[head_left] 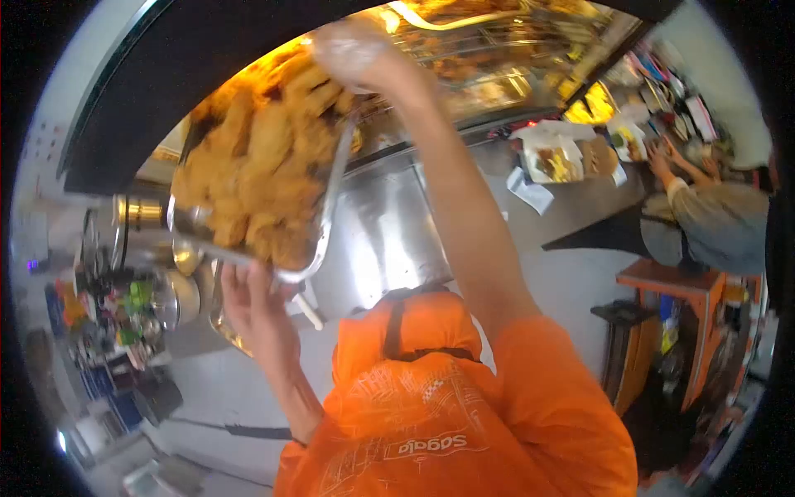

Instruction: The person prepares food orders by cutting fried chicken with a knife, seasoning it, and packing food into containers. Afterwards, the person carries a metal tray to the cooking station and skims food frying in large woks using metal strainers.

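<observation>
A metal tray [333, 192] heaped with golden fried pieces [269, 157], which look like breaded chicken, is tilted at the opening of a lit food case. My left hand [255, 302] is bare and grips the tray's near edge, fingers at the rim. My right hand [352, 54], in a clear plastic glove, reaches past the tray's far right corner into the warm light. Motion smears its fingers, so whether it holds anything cannot be made out.
A steel counter [381, 232] runs below the case. Open food boxes [551, 157] stand to the right, near another person's hands [662, 161]. A metal pot [175, 298] and another tray [222, 319] are at left. An orange-brown stand [672, 277] is at right.
</observation>
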A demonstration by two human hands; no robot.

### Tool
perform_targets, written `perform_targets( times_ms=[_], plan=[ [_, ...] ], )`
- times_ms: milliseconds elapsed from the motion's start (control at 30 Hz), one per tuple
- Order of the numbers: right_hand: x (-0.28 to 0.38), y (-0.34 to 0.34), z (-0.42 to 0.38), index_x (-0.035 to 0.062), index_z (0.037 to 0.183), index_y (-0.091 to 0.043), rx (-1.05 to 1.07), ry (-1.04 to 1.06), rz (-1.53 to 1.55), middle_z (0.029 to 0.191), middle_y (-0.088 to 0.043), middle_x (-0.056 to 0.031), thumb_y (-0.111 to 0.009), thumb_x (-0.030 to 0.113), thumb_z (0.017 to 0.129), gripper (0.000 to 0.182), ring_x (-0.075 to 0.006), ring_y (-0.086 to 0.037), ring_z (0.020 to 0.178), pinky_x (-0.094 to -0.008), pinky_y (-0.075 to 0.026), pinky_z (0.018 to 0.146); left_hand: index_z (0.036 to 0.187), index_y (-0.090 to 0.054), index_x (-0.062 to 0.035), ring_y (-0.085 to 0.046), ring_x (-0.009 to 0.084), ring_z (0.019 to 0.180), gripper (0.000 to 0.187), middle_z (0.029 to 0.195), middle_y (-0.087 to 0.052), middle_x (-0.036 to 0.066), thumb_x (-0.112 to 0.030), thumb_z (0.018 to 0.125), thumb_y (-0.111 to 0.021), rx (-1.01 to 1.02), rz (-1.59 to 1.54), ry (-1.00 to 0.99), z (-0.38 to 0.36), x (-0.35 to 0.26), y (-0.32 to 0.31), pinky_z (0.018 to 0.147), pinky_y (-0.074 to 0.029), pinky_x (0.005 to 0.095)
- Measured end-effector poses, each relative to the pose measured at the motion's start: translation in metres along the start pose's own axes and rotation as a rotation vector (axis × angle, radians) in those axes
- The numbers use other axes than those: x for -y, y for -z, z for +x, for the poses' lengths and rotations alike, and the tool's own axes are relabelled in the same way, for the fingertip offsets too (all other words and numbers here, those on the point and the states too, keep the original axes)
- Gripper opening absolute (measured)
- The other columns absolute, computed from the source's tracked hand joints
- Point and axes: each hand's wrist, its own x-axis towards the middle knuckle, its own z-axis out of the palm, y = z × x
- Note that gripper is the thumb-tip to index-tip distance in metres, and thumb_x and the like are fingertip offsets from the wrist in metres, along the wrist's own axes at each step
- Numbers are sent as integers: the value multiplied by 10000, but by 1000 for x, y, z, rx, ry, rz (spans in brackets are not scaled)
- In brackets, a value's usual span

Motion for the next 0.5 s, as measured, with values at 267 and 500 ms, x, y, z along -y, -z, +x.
perform_targets(
  times_ms=[267,500],
  plan=[
    [17,-25,-75,-29,1052,-715,-1009,49,448,914,-733,-159,-659,169,951,229,-272,-701,784,-353,-551,739,1339,-453,66,-607,141,887,463,1050,-573,82,-60,936,-642,-10,138,-35,80,-17,-38,703,-521,289],
    [82,-43,-73,7,990,-693,-62,-690,1463,786,-717,-145,-669,438,954,433,-166,-630,539,-299,-478,459,1289,-523,77,-632,251,1091,364,1140,-616,153,-80,971,-606,12,-482,-38,145,-18,-9,888,-565,366]
  ],
)
